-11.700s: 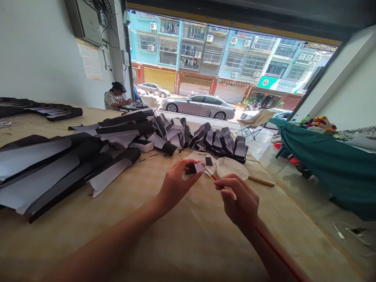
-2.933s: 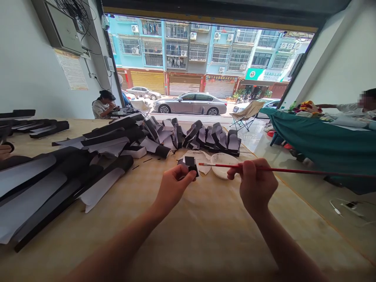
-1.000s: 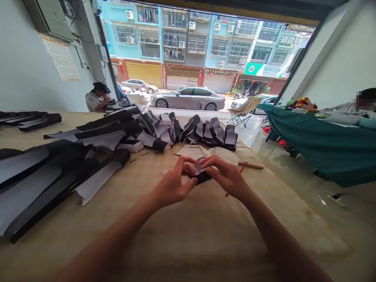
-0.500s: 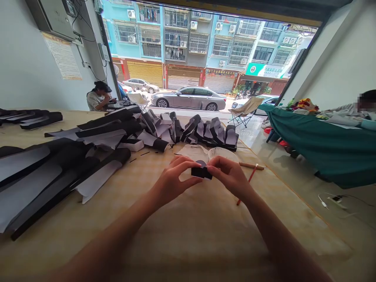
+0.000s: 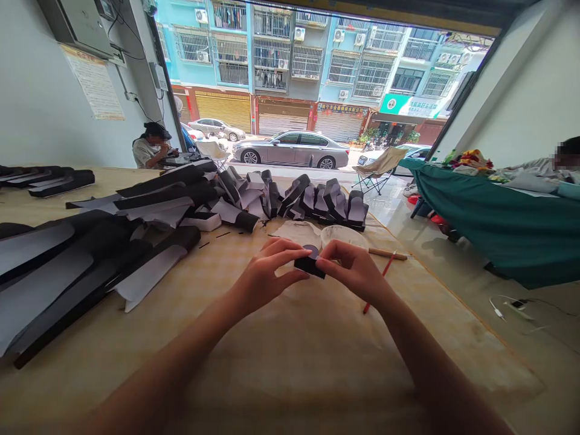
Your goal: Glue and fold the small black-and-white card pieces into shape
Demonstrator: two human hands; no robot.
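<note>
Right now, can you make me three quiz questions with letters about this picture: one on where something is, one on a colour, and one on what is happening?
1. Where is the thin red stick?
A. In a drawer
B. On the table
C. On the floor

2. What colour is the car outside?
A. Silver
B. Red
C. Yellow

3. What is happening to the black piece?
A. It lies on the floor
B. It sits in a dish
C. The left hand and right hand pinch it

1: B, it lies there near the right hand.
2: A, its body looks silver.
3: C, both hands press on it.
</note>
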